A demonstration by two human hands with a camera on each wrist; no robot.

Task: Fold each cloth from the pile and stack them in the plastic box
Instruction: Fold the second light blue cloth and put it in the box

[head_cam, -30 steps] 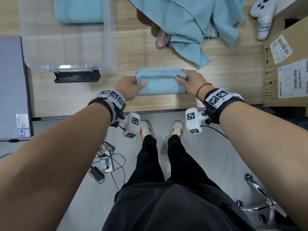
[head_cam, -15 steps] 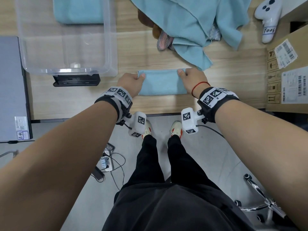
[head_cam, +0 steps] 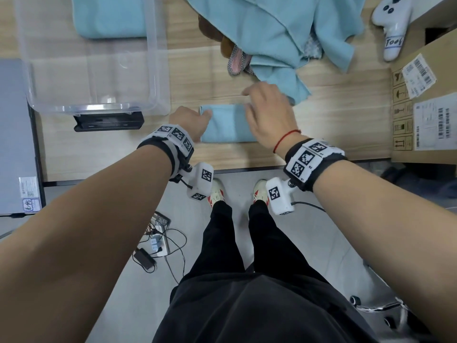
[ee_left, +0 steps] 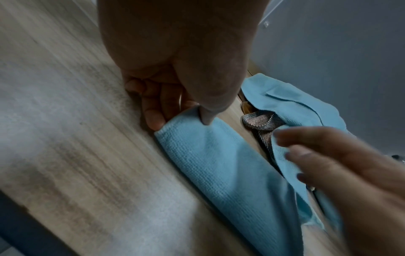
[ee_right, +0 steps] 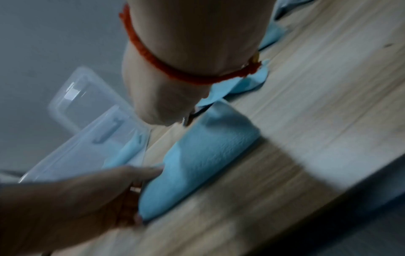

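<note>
The left hand (head_cam: 190, 121) is pinching one end of the folded cloth (head_cam: 226, 125) lying on the table (head_cam: 333, 115). The right hand (head_cam: 268, 115) is hovering loose, holding nothing. Lifting one end might undo the fold.

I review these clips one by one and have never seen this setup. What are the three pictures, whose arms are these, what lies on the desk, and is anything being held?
There is no machine here: a person works bare-handed, wearing a camera on the head and one on each wrist. The big picture looks down from the head; the other two look along each hand.

On the wooden desk lies a folded blue cloth. The left hand pinches its left end, thumb on top, as the left wrist view shows. The right hand hangs open over the cloth's right end, holding nothing.

Behind is a pile of unfolded cloths. To the left stands the clear plastic box, with a folded cloth inside. On the right are a cardboard box and a white controller.
</note>
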